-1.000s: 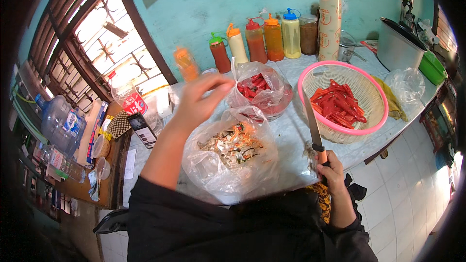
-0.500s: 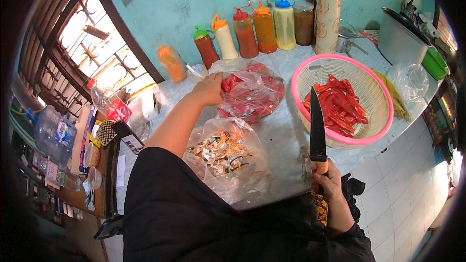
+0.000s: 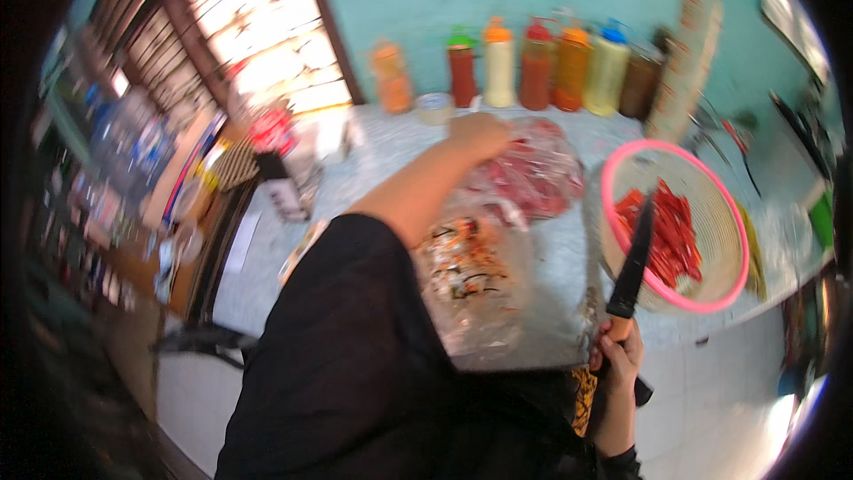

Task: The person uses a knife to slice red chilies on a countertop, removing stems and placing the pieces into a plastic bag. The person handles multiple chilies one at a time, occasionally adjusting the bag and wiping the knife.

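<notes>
My right hand (image 3: pixel 619 351) is wrapped round the light-coloured handle of a knife (image 3: pixel 633 271). Its black blade points up and away, over the near side of a basket (image 3: pixel 737 289) with a pink rim. Red chillies (image 3: pixel 673 244), apparently split, lie inside the basket. My left hand (image 3: pixel 480 135) is stretched forward to the far left edge of a clear plastic bag (image 3: pixel 538 173) full of something red. Motion blur hides its fingers and anything between them. Closer to me, an open clear bag (image 3: pixel 480 329) holds scraps (image 3: pixel 464 258) with stems and seeds.
Squeeze bottles (image 3: pixel 536 71) line the wall, with a brown jar (image 3: pixel 641 80) and an upright patterned roll (image 3: pixel 689 67) beside them. A small round tub (image 3: pixel 435 108) stands left of my left hand. A large pot (image 3: pixel 786 156) is at the far right. The table's near edge runs before me.
The view has swung left and blurred, so the table's things sit further right in the picture. My left hand stays by the red-filled bag; my right still grips the knife.
</notes>
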Demonstrator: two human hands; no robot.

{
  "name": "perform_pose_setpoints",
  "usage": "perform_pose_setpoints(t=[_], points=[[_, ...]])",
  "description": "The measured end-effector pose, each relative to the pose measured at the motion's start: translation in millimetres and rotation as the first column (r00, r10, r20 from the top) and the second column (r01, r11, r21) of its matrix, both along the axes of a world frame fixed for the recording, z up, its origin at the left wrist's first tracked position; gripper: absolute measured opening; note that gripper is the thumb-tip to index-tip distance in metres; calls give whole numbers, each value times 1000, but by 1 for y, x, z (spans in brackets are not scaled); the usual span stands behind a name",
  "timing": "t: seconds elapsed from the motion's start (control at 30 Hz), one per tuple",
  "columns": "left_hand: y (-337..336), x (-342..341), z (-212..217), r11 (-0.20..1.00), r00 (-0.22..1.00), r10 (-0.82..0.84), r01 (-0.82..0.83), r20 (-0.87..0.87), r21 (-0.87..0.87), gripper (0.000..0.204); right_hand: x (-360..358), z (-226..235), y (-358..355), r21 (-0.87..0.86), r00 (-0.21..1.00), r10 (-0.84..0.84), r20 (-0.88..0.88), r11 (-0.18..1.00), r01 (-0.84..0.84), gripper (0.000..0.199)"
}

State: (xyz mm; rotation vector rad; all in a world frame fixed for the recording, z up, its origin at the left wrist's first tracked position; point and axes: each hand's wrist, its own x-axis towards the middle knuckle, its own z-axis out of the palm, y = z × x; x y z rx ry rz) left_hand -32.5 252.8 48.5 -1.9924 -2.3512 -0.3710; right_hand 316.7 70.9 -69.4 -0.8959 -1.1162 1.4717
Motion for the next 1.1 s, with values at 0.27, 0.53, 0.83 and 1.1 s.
perform_pose_setpoints(t=[0.27, 0.53, 0.83, 1.1], points=[[-45, 31, 4, 963, 866, -256, 191, -429, -188, 27, 2, 4, 3, 117, 995, 99, -29, 989, -95, 39], [-51, 19, 17, 968, 922, -100, 4, -373, -249, 30, -4, 5, 4, 102, 997, 68, -20, 993, -66, 33], [-48, 8, 13, 953, 909, -10, 134, -416, 270, 21, -7, 16, -4, 77, 999, 23, 37, 997, -26, 30], [-52, 35, 25, 935, 937, -334, 343, 97, -89, 43, -9, 16, -3, 46, 998, 54, 25, 997, -55, 25]])
